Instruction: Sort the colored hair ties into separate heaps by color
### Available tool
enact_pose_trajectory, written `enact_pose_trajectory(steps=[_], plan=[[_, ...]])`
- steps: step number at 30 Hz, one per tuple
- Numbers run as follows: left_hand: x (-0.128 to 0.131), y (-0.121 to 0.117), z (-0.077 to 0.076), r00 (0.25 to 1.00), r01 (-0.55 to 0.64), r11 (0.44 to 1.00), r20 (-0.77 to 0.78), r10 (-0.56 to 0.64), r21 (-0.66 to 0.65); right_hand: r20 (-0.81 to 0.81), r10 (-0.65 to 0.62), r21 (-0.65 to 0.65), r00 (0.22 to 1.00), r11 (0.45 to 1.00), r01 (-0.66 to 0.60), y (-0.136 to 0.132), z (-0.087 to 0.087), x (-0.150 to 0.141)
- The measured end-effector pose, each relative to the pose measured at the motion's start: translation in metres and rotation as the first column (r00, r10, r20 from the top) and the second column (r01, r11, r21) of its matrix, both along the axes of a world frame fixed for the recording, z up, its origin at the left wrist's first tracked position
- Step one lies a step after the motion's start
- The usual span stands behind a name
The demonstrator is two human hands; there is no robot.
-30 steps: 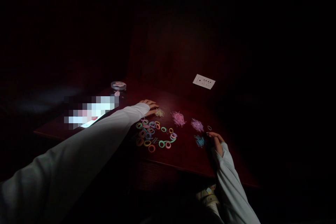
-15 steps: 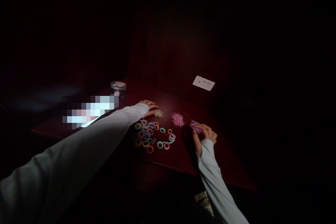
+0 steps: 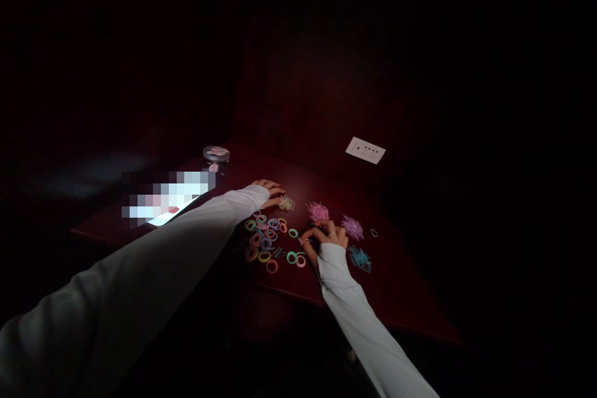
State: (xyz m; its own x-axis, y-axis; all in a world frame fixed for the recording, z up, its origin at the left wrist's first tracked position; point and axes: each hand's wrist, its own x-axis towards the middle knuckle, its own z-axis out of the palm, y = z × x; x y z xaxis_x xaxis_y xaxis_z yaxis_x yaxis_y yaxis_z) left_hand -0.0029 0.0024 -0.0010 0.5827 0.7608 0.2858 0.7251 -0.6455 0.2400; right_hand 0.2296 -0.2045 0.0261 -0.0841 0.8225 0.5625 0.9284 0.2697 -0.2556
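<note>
My left hand (image 3: 268,191) lies on the dark red table with its fingers stretched out. Its fingertips are beside a small pile of pale yellow elastic bands (image 3: 286,203). Over the right end of a loose cluster of coloured hair ties (image 3: 265,239), my right hand (image 3: 330,235) has its fingers curved and apart, nothing visible in them. Just beyond it sits a pile of pink bands (image 3: 318,211). To its right are a purple pile (image 3: 352,227) and a teal pile (image 3: 360,258). Some hair ties are hidden beneath the right hand.
A lit phone (image 3: 180,205), partly blurred out, lies left of my left forearm. Behind it stands a round clear container (image 3: 216,154) with a lid. A white wall socket (image 3: 365,150) is mounted beyond the table (image 3: 401,298). The surroundings are very dark.
My right hand has moved left from the purple pile to the hair-tie cluster, uncovering the purple and teal piles and a single small ring. My left hand stays by the yellow pile.
</note>
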Motion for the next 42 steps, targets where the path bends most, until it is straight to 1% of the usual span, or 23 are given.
enact_pose_trajectory(steps=[5,8,11,13,15,18,20,22,24,26,29,31,33,35,37,39,42], plan=[[-0.003,-0.013,0.009,1.000,-0.007,1.000,-0.003,0.007,-0.017,-0.086,0.040,-0.060,0.996,0.997,-0.045,0.000,0.001,-0.001],[-0.005,-0.018,0.012,1.000,0.014,1.000,0.003,-0.014,-0.001,-0.193,0.033,-0.076,0.981,0.996,-0.049,0.000,0.002,0.000],[-0.007,-0.017,0.011,1.000,0.017,1.000,0.006,-0.017,0.014,-0.327,0.009,-0.011,0.945,1.000,-0.013,-0.003,0.003,0.009],[-0.006,-0.014,0.009,1.000,0.019,0.999,0.008,-0.019,0.029,-0.371,-0.017,0.046,0.928,0.998,0.036,-0.007,0.005,0.021],[-0.004,-0.011,0.007,1.000,0.011,1.000,0.005,-0.011,0.029,-0.374,-0.068,0.087,0.925,0.990,0.108,-0.014,0.007,0.039],[0.000,-0.007,0.004,0.999,-0.031,0.999,-0.009,0.031,-0.014,-0.372,-0.169,0.123,0.913,0.966,0.229,-0.025,0.012,0.068],[0.003,-0.005,0.001,0.999,-0.051,0.998,-0.004,0.051,-0.023,-0.364,-0.240,0.106,0.900,0.949,0.296,-0.032,0.013,0.084],[0.004,-0.004,-0.001,0.998,-0.055,0.998,0.005,0.055,-0.004,-0.344,-0.291,0.065,0.893,0.941,0.331,-0.037,0.013,0.094],[0.004,-0.003,-0.001,0.999,-0.051,0.999,0.005,0.051,0.004,-0.325,-0.317,0.029,0.891,0.938,0.344,-0.040,0.012,0.099],[0.002,-0.002,0.000,0.999,-0.041,0.999,0.000,0.041,-0.015,-0.317,-0.338,0.020,0.886,0.932,0.362,-0.041,0.011,0.099],[0.000,-0.002,0.003,1.000,-0.019,0.999,-0.006,0.019,-0.043,-0.289,-0.356,0.031,0.889,0.924,0.380,-0.038,0.010,0.090],[0.000,-0.003,0.004,1.000,-0.024,0.999,-0.011,0.024,-0.047,-0.256,-0.291,0.045,0.922,0.949,0.312,-0.032,0.008,0.076],[0.001,-0.004,0.005,0.999,-0.046,0.998,-0.016,0.045,-0.048,-0.231,-0.156,0.064,0.960,0.982,0.175,-0.024,0.004,0.059],[0.002,-0.005,0.005,0.998,-0.054,0.998,-0.018,0.054,-0.035,-0.218,-0.022,0.074,0.976,0.996,0.039,-0.017,-0.002,0.040],[0.002,-0.005,0.004,0.999,-0.040,0.999,-0.020,0.039,-0.016,-0.203,0.079,0.028,0.976,0.997,-0.075,-0.010,-0.009,0.024],[0.002,-0.005,0.004,0.999,-0.029,1.000,-0.024,0.029,-0.010,-0.201,0.147,-0.027,0.969,0.988,-0.155,-0.005,-0.016,0.010],[0.001,-0.005,0.004,0.999,-0.044,0.999,-0.023,0.044,-0.029,-0.226,0.184,-0.032,0.957,0.980,-0.196,0.000,-0.024,-0.011]])
